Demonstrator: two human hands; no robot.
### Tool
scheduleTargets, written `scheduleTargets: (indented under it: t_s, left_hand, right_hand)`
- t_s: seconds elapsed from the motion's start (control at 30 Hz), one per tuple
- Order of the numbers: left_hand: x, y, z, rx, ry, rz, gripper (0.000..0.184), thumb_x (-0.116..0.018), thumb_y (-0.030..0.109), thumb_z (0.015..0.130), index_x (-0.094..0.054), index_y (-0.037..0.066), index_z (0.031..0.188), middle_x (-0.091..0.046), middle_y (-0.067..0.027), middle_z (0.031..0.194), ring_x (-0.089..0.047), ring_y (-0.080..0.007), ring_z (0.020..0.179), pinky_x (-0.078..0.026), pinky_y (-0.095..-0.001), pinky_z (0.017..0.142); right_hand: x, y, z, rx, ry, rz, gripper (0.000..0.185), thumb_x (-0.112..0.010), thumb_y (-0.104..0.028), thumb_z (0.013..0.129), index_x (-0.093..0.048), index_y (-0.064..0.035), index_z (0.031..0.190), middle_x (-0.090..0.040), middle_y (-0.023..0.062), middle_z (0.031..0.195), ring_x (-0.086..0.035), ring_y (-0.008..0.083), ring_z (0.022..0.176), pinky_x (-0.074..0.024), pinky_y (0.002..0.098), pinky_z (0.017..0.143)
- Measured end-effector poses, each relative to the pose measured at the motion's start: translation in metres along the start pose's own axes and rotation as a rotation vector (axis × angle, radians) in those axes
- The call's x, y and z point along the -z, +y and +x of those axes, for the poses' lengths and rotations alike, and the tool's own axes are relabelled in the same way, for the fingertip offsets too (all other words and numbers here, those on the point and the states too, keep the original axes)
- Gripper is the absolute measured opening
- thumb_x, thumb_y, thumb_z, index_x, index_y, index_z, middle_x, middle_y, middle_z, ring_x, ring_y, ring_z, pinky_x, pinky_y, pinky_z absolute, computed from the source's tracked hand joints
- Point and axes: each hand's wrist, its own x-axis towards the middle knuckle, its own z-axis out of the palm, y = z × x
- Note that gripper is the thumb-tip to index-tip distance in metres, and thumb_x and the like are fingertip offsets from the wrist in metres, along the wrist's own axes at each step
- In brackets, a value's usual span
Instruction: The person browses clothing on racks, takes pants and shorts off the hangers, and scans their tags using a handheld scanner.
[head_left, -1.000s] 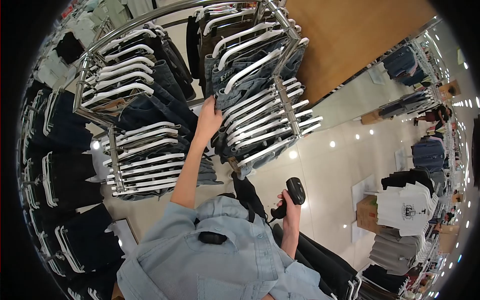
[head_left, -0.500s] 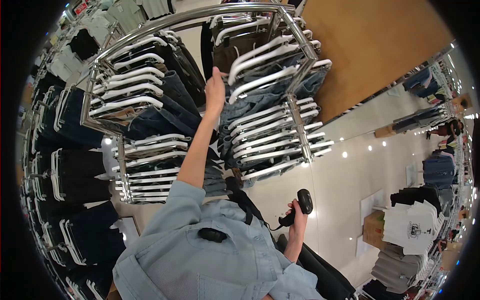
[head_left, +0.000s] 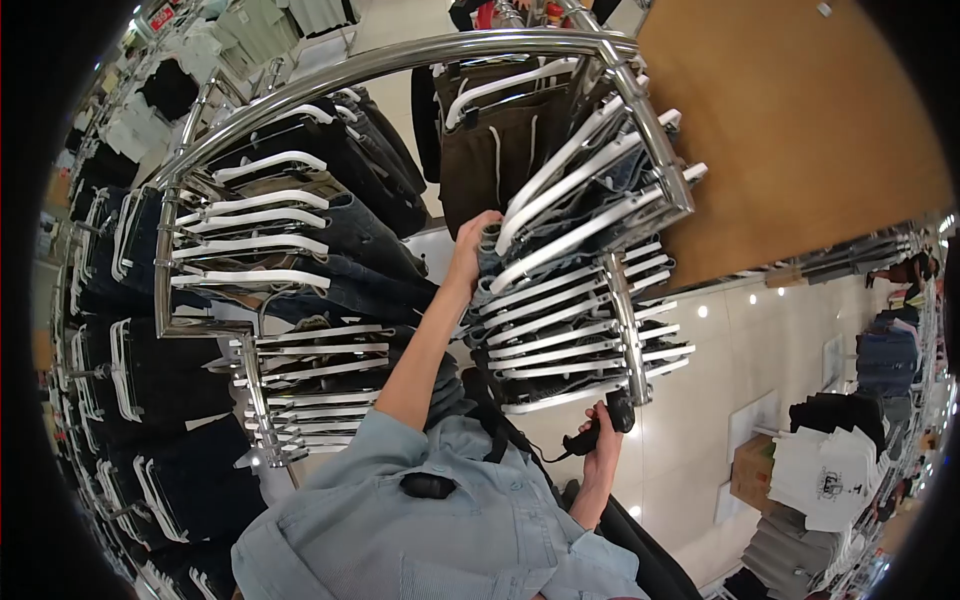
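Note:
My left hand [head_left: 470, 258] reaches into the clothes rack, its fingers bent around the edge of blue jeans [head_left: 488, 262] beneath the ends of white hangers [head_left: 575, 185]. Just beyond it hang dark brown trousers [head_left: 490, 150] with a white drawstring. At the lower right, my right hand [head_left: 603, 452] is wrapped around the grip of a black handheld scanner [head_left: 619, 412]. A dark cord runs from the scanner's grip toward my body.
A chrome rail [head_left: 400, 62] curves around the rack. More dark trousers [head_left: 375, 245] hang on the left side. A brown board [head_left: 790, 130] stands at the upper right, with shiny floor [head_left: 690, 400] below it. White printed T-shirts [head_left: 830, 475] and a cardboard box [head_left: 752, 468] are further right.
My left hand has come to the jeans' edge, and a gap has opened before the brown trousers, showing more of them. The rack sits lower and further right in view. The scanner stays in my right hand.

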Motion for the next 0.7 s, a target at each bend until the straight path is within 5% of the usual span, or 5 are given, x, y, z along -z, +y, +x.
scheduleTargets:
  t_s: [0.4,0.7]
  left_hand:
    - [-0.017,0.010,0.006,-0.011,0.008,0.167,0.030,-0.054,0.029,0.098,-0.061,0.004,0.082,-0.049,0.0058,0.073,-0.043,-0.0036,0.068,-0.034,-0.0197,0.062]
    - [-0.013,0.011,0.033,-0.041,0.014,0.352,0.018,-0.058,0.017,0.098,-0.065,0.001,0.093,-0.059,0.0042,0.075,-0.047,-0.0009,0.065,-0.037,-0.0194,0.058]
  right_hand:
    - [-0.019,-0.015,0.026,0.009,0.002,0.193,0.011,-0.059,-0.014,0.096,-0.056,-0.0047,0.100,-0.054,0.0029,0.080,-0.051,0.0131,0.068,-0.0465,0.0297,0.064]
    - [-0.015,-0.014,0.025,0.069,-0.038,0.260,0.014,-0.056,-0.021,0.099,-0.058,-0.0071,0.103,-0.053,0.0009,0.079,-0.050,0.0131,0.070,-0.0461,0.0300,0.067]
